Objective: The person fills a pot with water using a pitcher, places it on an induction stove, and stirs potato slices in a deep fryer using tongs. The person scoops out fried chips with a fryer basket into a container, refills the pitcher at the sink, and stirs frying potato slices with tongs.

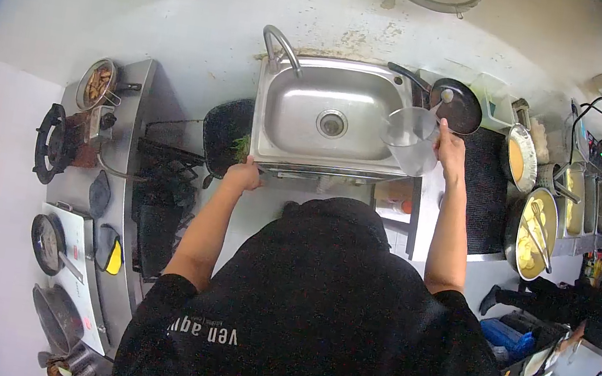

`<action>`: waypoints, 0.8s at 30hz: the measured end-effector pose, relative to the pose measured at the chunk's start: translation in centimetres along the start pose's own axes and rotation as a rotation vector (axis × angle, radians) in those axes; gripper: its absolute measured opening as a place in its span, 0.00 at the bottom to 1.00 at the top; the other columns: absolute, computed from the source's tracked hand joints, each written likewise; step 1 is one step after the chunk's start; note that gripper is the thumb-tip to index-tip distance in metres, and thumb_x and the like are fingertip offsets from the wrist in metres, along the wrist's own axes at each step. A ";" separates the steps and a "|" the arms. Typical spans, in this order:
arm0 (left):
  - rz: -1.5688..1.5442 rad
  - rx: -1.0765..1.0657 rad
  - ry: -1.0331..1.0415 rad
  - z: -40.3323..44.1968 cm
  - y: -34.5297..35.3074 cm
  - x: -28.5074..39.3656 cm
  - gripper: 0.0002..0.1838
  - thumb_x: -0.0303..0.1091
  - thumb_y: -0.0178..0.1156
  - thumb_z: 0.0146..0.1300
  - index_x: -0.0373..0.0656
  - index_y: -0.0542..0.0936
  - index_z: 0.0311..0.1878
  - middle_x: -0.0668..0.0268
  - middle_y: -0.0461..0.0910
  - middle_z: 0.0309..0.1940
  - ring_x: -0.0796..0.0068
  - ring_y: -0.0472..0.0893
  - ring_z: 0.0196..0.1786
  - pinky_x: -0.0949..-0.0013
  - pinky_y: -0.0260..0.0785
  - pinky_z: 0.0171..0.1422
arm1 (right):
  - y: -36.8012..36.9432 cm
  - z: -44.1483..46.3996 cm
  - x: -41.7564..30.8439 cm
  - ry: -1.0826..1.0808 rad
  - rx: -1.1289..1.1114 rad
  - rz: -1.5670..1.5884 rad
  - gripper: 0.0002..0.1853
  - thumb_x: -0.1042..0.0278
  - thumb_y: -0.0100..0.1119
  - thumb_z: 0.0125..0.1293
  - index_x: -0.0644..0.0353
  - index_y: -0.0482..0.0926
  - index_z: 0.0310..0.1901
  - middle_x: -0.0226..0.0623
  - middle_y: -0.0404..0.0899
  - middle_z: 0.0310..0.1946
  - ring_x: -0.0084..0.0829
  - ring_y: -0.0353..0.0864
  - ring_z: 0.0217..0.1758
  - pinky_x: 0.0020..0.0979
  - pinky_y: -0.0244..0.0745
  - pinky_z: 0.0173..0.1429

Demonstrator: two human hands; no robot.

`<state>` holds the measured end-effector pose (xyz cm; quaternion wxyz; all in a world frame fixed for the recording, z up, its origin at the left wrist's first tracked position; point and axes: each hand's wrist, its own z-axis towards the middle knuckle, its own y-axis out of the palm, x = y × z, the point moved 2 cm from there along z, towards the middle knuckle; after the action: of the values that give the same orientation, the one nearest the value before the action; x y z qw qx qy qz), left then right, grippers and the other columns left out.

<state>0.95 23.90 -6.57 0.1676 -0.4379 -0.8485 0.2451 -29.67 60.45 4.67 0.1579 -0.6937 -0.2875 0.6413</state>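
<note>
My right hand [452, 152] is closed on the rim of a clear plastic container [409, 143], tilted over the right edge of the steel sink [283, 150]. The container looks see-through, with no contents I can make out. My left hand [244, 175] is at the sink's front left corner, its fingers curled at the lower end of a bunch of green herbs [241, 148]. The herbs show against a black bin [225, 130] left of the sink. A curved faucet [281, 47] rises at the sink's back left.
Right of the sink are a black frying pan [459, 107], a black ribbed mat [478, 191] and a large bowl of yellow pieces with tongs [526, 241]. On the left, a steel counter [135, 97] carries a burner [51, 143] and pans. Another person [571, 310] stands at far right.
</note>
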 end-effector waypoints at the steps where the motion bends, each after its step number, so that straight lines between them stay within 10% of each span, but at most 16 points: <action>1: 0.005 0.017 -0.006 -0.2 -0.1 0.2 0.42 0.52 0.57 0.59 0.36 0.54 0.69 0.52 0.53 0.70 0.54 0.69 0.64 0.57 0.64 0.64 | 0.0 0.0 0.3 0.002 0.001 0.001 0.34 0.38 0.46 0.66 0.62 0.71 0.14 0.30 0.66 0.10 0.22 0.64 0.14 0.26 0.58 0.21; 12: 0.037 0.014 -0.003 0.2 -0.3 0.3 0.36 0.52 0.56 0.60 0.36 0.63 0.65 0.53 0.48 0.71 0.53 0.69 0.63 0.58 0.64 0.64 | -1.2 0.2 2.2 0.106 0.100 0.145 0.36 0.34 0.47 0.63 0.64 0.73 0.14 0.34 0.69 0.11 0.26 0.68 0.16 0.29 0.62 0.25; 21: 0.002 0.020 -0.042 0.1 -0.2 0.3 0.42 0.50 0.56 0.60 0.29 0.54 0.67 0.49 0.69 0.61 0.53 0.72 0.60 0.58 0.66 0.61 | -3.7 -0.2 4.6 0.217 0.294 0.568 0.34 0.35 0.45 0.66 0.58 0.69 0.13 0.29 0.64 0.11 0.23 0.61 0.13 0.27 0.55 0.21; 23: 0.034 0.036 -0.013 1.9 0.7 -0.5 0.46 0.48 0.55 0.63 0.30 0.41 0.70 0.48 0.75 0.52 0.61 0.82 0.28 0.64 0.77 0.30 | -4.3 -0.1 5.8 0.215 0.337 0.615 0.34 0.35 0.44 0.66 0.58 0.69 0.14 0.29 0.64 0.11 0.23 0.61 0.13 0.26 0.55 0.20; 24: 0.035 0.036 -0.013 1.7 0.5 -0.4 0.46 0.48 0.55 0.63 0.30 0.41 0.70 0.48 0.75 0.52 0.61 0.82 0.28 0.64 0.77 0.30 | -4.6 -0.2 6.2 0.212 0.381 0.661 0.34 0.35 0.44 0.66 0.58 0.69 0.15 0.28 0.64 0.11 0.23 0.61 0.14 0.26 0.55 0.20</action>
<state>0.64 23.35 -8.32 0.1655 -0.4479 -0.8374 0.2659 -30.27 67.84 2.49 0.0974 -0.7696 0.0934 0.6242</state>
